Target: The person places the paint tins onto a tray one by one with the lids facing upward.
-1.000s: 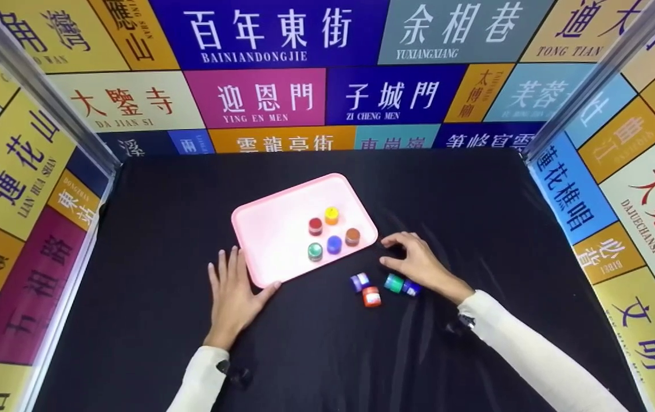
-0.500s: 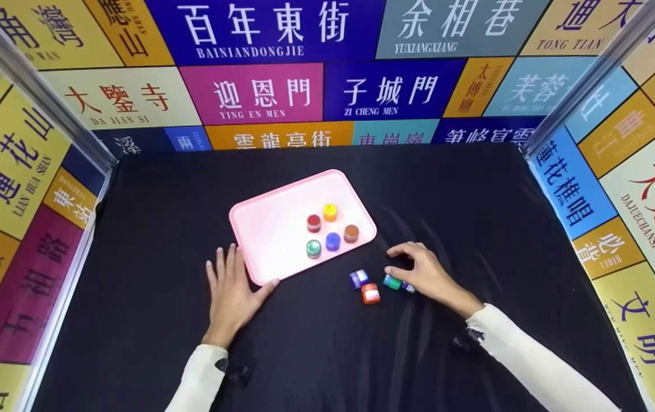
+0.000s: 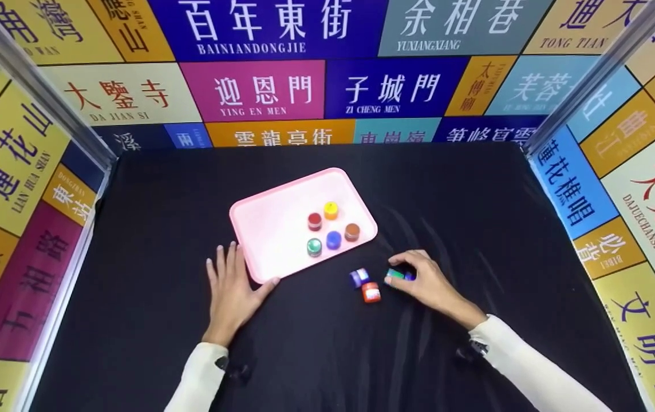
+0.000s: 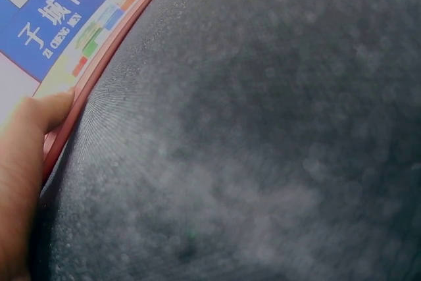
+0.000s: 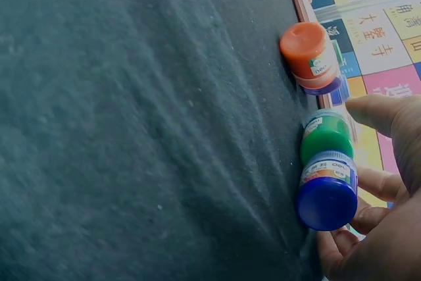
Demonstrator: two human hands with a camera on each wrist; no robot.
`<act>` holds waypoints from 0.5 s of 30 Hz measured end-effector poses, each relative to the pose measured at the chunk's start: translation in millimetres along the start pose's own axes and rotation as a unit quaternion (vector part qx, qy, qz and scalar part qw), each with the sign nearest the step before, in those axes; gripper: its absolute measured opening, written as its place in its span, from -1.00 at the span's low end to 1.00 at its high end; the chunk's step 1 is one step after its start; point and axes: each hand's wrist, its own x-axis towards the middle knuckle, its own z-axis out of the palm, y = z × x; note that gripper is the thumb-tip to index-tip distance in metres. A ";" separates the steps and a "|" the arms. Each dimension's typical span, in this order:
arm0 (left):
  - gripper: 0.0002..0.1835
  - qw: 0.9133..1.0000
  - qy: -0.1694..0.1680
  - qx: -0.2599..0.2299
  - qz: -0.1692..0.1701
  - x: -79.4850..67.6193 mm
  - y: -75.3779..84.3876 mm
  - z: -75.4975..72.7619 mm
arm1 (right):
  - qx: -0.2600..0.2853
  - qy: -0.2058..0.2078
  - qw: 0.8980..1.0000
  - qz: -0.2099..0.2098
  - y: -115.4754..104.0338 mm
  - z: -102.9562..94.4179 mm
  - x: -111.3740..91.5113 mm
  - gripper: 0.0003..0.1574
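My left hand (image 3: 231, 292) lies spread at the near left corner of the pink tray (image 3: 270, 229); its thumb rests on the rim, also in the left wrist view. Over a green paint jar (image 3: 395, 275) hovers my right hand (image 3: 427, 280), thumb and fingers apart around it. In the right wrist view a dark blue paint jar (image 5: 327, 192) stands right against the green one, with fingers behind it; no firm grip shows. To the left, an orange-red paint jar (image 3: 371, 292) and a purple-blue paint jar (image 3: 359, 277) lie together on the black cloth.
On the tray's right half stand several paint jars: dark red (image 3: 314, 221), yellow (image 3: 331, 210), brown (image 3: 352, 232), blue (image 3: 334, 240) and green (image 3: 314, 247). Panels with printed signs (image 3: 253, 88) wall in the black-covered table (image 3: 316, 355) at the back and sides.
My right hand has moved from near the tray's right corner toward me and slightly right, down to the green and dark blue jars. The left hand has stayed at the tray.
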 end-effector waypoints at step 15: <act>0.32 1.000 0.003 0.000 0.001 1.1 1.6 -1.4 | -0.014 0.001 1.000 0.005 2.0 8.3 -7.7 -0.47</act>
